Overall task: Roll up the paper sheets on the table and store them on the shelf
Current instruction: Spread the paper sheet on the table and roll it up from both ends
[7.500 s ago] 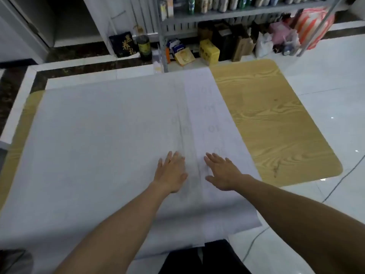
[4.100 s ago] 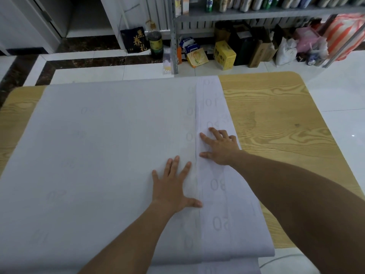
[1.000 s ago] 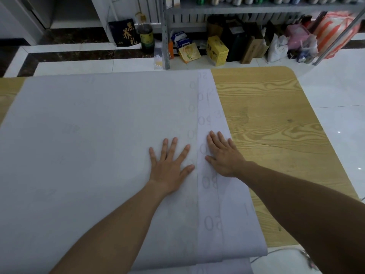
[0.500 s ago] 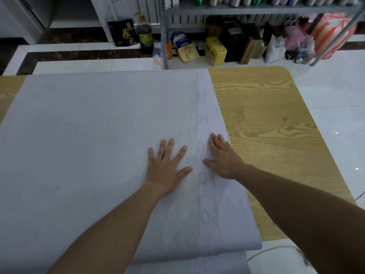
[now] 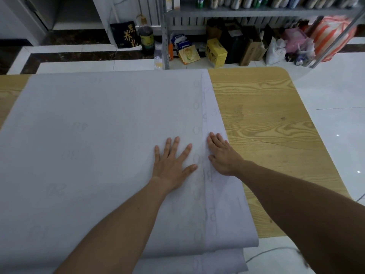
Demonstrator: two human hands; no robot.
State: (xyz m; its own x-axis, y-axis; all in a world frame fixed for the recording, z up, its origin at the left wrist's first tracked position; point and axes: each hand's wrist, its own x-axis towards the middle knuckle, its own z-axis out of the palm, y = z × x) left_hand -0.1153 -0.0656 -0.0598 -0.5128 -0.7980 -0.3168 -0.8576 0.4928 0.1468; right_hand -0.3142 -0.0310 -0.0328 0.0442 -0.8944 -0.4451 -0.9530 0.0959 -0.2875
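Single head-worn wide-angle view, taken from above the near edge of the wooden surface (image 5: 276,135) and facing forward and steeply down across it toward the far edge, with straight lines bowed toward the frame borders. The camera sits close: both forearms enter from the bottom of the frame, and the left hand (image 5: 171,163) and right hand (image 5: 222,155) lie near centre. Beyond the far edge the view reaches the tiled floor (image 5: 335,86) and the lower part of a metal shelf (image 5: 256,13); no second view is available for comparison.
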